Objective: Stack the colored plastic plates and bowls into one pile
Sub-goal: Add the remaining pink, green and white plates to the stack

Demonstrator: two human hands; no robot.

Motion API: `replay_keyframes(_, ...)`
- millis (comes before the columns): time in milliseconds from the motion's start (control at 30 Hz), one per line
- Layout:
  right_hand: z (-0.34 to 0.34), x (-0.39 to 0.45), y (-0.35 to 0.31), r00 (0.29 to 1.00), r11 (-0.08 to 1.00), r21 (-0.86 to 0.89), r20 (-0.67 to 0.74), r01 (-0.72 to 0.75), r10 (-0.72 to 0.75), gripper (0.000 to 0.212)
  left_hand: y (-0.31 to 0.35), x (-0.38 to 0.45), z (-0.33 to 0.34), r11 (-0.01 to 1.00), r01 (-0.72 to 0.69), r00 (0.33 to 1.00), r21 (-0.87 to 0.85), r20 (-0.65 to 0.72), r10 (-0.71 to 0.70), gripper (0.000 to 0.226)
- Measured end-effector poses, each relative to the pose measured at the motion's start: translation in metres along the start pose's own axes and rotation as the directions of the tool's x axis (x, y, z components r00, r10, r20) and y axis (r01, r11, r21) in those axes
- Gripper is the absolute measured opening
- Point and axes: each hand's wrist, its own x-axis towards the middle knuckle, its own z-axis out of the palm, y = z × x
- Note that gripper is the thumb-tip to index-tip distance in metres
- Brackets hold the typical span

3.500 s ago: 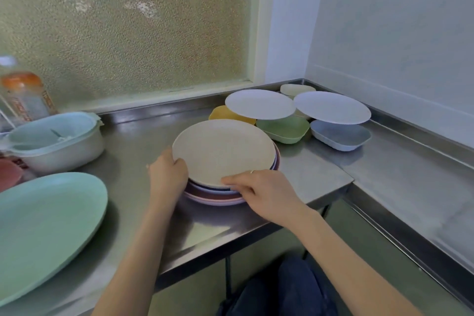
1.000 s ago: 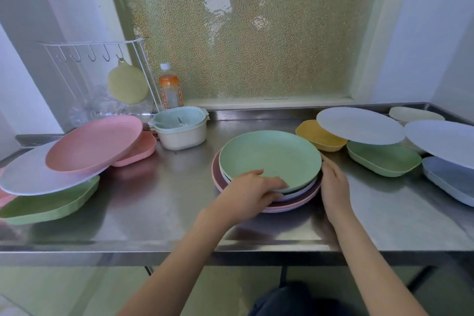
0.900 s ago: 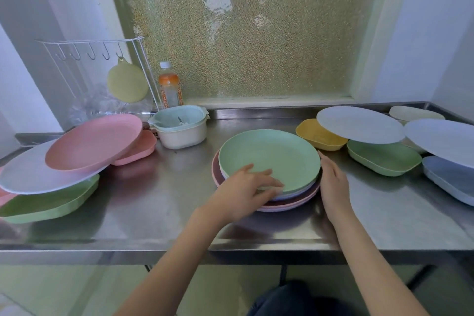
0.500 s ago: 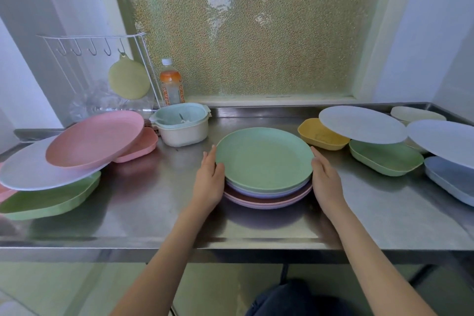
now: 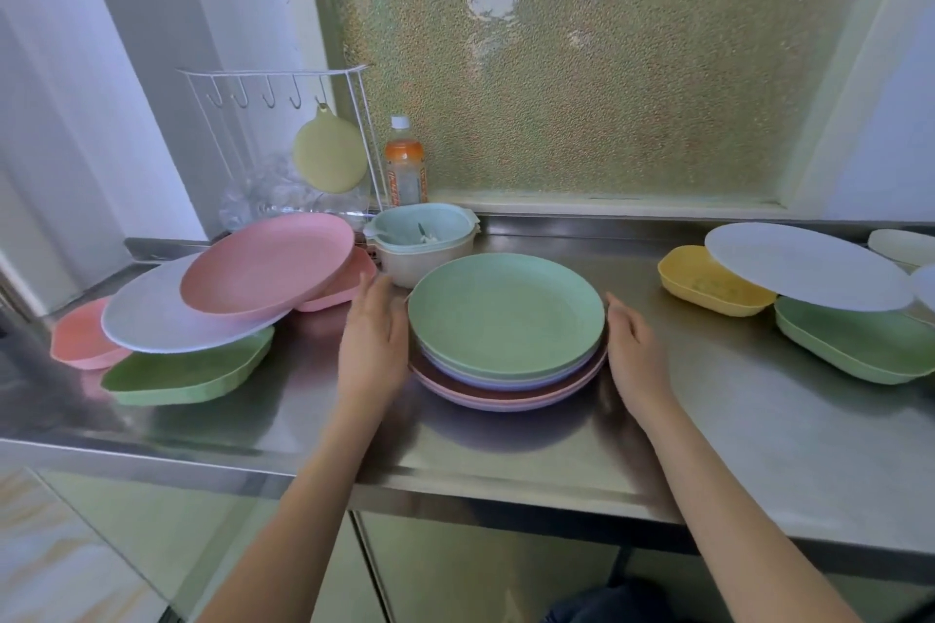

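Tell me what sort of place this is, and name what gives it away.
Most likely a small kitchen or dishwashing corner. A stainless steel counter runs under a frosted textured window, a white wire hook rack stands at the back, and a pile of plastic plates sits between the person's hands.

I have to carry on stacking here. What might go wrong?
The pink plate leans tilted over the white plate and green bowl; pulling one may slide the others. At right, a white plate bridges the yellow bowl and may tip.
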Motion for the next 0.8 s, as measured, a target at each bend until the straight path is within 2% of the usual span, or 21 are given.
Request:
replay_keyframes(67,0.002,0.003,0.002,0.997,0.999,0.015,-0.057,-0.048,0.049,0.042,-0.011,0.014,-0.012,0.983,-0.014,0.993,0.181,-0.116,0.036,0.040)
replay_keyframes(167,0.004,0.000,0.005,0.997,0.999,-0.018,-0.071,-0.028,0.027,0.042,-0.030,0.038,-0.025,0.886,-0.001,1.000,0.463,-0.012,0.007,0.051)
replay_keyframes(233,0.003,-0.002,0.007,0.998,0.999,-0.043,-0.055,0.003,-0.005,0.042,-0.038,0.048,-0.028,0.842,-0.006,1.000,0.540,0.024,-0.008,0.050)
replay_keyframes(367,0.002,-0.004,0.009,0.999,0.999,-0.043,-0.042,0.026,-0.027,0.041,-0.038,0.057,-0.035,0.801,0.037,0.999,0.598,-0.041,-0.016,0.048)
replay_keyframes(467,0.003,-0.004,0.009,0.999,0.999,-0.036,-0.029,0.037,-0.038,0.040,-0.044,0.064,-0.044,0.776,0.011,1.000,0.631,0.001,-0.015,0.038)
replay_keyframes(600,0.003,-0.004,0.010,0.999,0.998,-0.045,-0.019,0.041,-0.042,0.039,-0.043,0.060,-0.051,0.800,0.013,0.995,0.600,-0.083,0.047,0.035)
replay_keyframes(700,0.003,-0.005,0.009,0.999,0.998,-0.045,-0.010,0.045,-0.046,0.038,-0.028,0.049,-0.049,0.826,-0.099,0.978,0.555,-0.099,0.184,0.030)
replay_keyframes(800,0.003,-0.005,0.007,0.998,0.997,-0.057,-0.009,0.057,-0.057,0.037,0.002,0.033,-0.042,0.848,-0.250,0.946,0.467,-0.070,0.317,0.040)
